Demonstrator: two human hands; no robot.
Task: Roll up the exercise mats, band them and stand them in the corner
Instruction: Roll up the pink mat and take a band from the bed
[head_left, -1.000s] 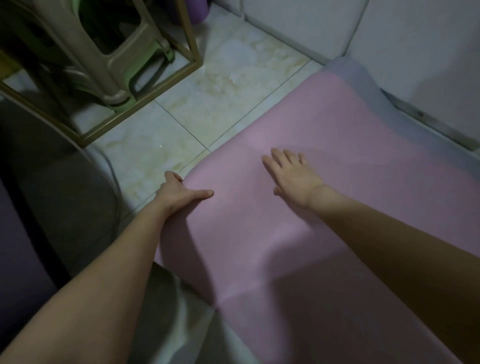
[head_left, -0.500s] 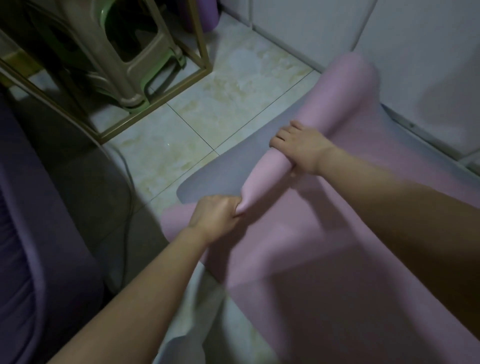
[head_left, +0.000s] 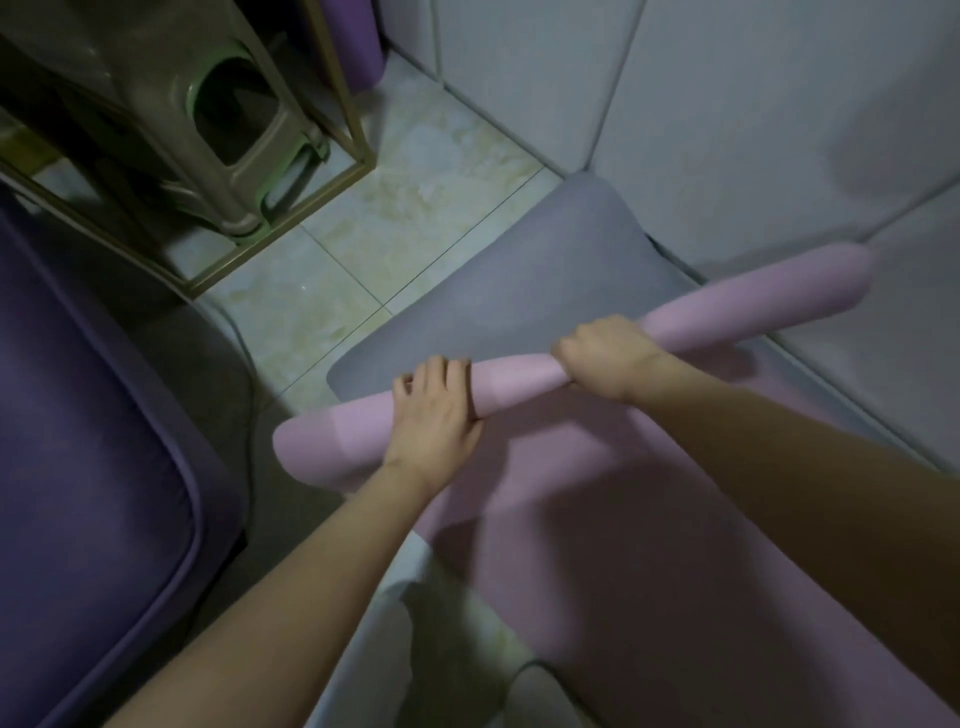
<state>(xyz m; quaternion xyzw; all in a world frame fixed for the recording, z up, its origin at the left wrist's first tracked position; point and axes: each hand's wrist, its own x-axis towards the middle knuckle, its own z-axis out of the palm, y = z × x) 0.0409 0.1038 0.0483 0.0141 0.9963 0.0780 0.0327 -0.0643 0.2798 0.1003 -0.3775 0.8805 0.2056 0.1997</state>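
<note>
The left hand (head_left: 434, 415) bends its fingers over the soft pink foam mat (head_left: 727, 306). The right hand (head_left: 605, 358) grips it in a tight fist. The mat lies on the floor, right of the big purple sofa (head_left: 78, 415). A moment ago it was flat. Now its end is a thin roll, so rolling has started.

Two bare forearms (head_left: 311, 561), uncovered as far as the view shows, bare left grip (head_left: 431, 410), bare right grip (head_left: 608, 358), slender fingers (head_left: 436, 374), rounded knuckles (head_left: 579, 349), narrow wrists (head_left: 410, 467)
</note>
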